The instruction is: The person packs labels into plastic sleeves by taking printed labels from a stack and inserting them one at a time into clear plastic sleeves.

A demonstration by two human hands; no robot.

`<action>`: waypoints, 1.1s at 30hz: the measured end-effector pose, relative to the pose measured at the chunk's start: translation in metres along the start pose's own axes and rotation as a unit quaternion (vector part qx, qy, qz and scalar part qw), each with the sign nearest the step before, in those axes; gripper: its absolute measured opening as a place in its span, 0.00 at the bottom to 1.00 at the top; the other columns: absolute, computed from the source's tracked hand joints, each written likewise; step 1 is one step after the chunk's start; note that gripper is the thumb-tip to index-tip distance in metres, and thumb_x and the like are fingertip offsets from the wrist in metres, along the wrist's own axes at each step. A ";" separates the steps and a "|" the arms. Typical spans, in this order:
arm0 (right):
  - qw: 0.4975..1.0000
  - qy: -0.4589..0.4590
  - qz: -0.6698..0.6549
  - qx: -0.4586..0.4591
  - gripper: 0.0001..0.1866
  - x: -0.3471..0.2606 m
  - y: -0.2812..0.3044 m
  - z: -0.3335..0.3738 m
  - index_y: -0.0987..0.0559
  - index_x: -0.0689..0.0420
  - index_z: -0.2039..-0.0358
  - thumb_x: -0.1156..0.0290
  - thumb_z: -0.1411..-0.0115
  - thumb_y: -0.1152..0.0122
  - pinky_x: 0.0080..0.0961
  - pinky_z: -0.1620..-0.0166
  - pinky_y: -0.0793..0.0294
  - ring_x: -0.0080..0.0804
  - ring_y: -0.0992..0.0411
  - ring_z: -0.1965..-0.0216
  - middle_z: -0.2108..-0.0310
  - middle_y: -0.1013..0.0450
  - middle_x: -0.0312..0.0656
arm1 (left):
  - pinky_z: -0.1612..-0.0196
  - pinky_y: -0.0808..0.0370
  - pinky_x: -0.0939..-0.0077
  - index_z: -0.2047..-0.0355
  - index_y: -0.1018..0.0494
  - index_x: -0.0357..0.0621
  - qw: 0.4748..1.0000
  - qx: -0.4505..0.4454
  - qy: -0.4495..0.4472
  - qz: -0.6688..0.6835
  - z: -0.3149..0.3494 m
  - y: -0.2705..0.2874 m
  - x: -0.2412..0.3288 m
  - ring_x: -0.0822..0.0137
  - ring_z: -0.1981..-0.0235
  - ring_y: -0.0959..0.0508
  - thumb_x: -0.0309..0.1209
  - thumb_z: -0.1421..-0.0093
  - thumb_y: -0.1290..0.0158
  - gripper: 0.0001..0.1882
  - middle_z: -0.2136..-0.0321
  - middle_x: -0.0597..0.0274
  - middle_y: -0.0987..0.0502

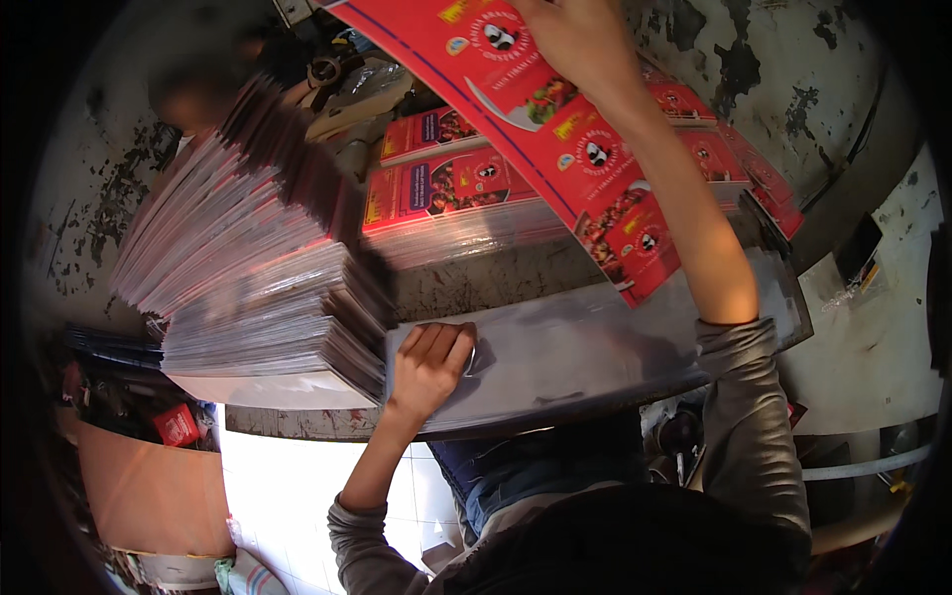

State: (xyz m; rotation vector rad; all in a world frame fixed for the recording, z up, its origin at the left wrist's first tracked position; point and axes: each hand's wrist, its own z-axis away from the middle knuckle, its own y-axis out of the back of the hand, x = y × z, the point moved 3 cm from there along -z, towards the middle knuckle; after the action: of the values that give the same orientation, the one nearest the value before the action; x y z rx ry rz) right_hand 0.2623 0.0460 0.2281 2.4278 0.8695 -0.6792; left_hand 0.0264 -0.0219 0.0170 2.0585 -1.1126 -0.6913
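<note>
High over the table, my right hand [585, 45] grips the upper edge of a large red printed sheet [555, 129] with food pictures and a round panda emblem. The sheet hangs at a slant, its lower corner above some clear plastic sleeves [595, 337] lying flat along the near side of the table. On the left end of those sleeves my left hand [431, 367] rests with curled fingers, pinching the plastic, which bulges up beside the thumb. Just left of that hand stands a tall, fanned stack of plastic-covered sheets [268, 307].
Behind the sleeves lie piles of red printed sheets [436, 188]. A worn dark table edge [297, 423] runs along the front. Below left are an orange-brown panel [149, 496] and a small red packet [177, 424]. Another person [193, 99] is blurred at far left.
</note>
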 end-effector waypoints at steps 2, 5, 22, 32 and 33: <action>0.998 0.017 -0.058 -0.023 0.24 -0.027 -0.024 -0.007 0.27 0.69 0.81 0.59 0.39 0.45 0.39 0.74 0.32 0.47 0.26 0.80 0.85 0.30 0.56 | 0.68 0.30 0.75 0.70 0.28 0.44 0.999 -0.033 0.004 -0.026 0.008 0.000 0.000 0.69 0.73 0.26 0.25 0.54 0.48 0.08 0.76 0.64 0.29; 0.986 0.081 -0.143 -0.011 0.22 -0.052 -0.064 -0.018 0.28 0.69 0.81 0.62 0.39 0.45 0.41 0.74 0.33 0.53 0.27 0.78 0.85 0.31 0.56 | 0.64 0.30 0.73 0.70 0.28 0.45 0.998 -0.047 -0.007 -0.043 0.000 -0.003 0.003 0.69 0.71 0.26 0.26 0.53 0.48 0.07 0.70 0.64 0.26; 0.959 0.075 0.015 -0.273 0.21 0.043 -0.036 0.098 0.24 0.59 0.75 0.51 0.45 0.39 0.32 0.79 0.33 0.38 0.28 0.83 0.85 0.28 0.44 | 0.69 0.31 0.62 0.72 0.29 0.39 0.973 0.058 0.218 0.057 0.015 0.001 -0.013 0.54 0.73 0.29 0.24 0.48 0.45 0.04 0.72 0.55 0.29; 0.941 -0.005 0.147 -0.304 0.19 0.161 0.060 0.148 0.25 0.59 0.76 0.57 0.53 0.29 0.26 0.80 0.36 0.32 0.31 0.85 0.86 0.31 0.42 | 0.68 0.29 0.63 0.69 0.30 0.36 0.930 0.090 0.330 0.137 0.019 -0.001 -0.027 0.50 0.70 0.25 0.27 0.49 0.39 0.12 0.68 0.52 0.29; 0.948 0.022 0.137 -0.287 0.19 0.161 0.058 0.149 0.25 0.59 0.76 0.57 0.53 0.29 0.25 0.80 0.35 0.31 0.32 0.86 0.86 0.31 0.42 | 0.68 0.29 0.63 0.69 0.30 0.36 0.929 0.090 0.331 0.136 0.019 0.001 -0.028 0.50 0.70 0.25 0.27 0.49 0.39 0.12 0.68 0.52 0.29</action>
State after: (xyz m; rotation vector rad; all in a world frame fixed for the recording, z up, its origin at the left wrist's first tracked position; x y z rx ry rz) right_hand 0.3678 -0.0082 0.0340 1.9797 0.6155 -0.2220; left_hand -0.0019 -0.0039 0.0100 1.9916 -1.0398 0.2513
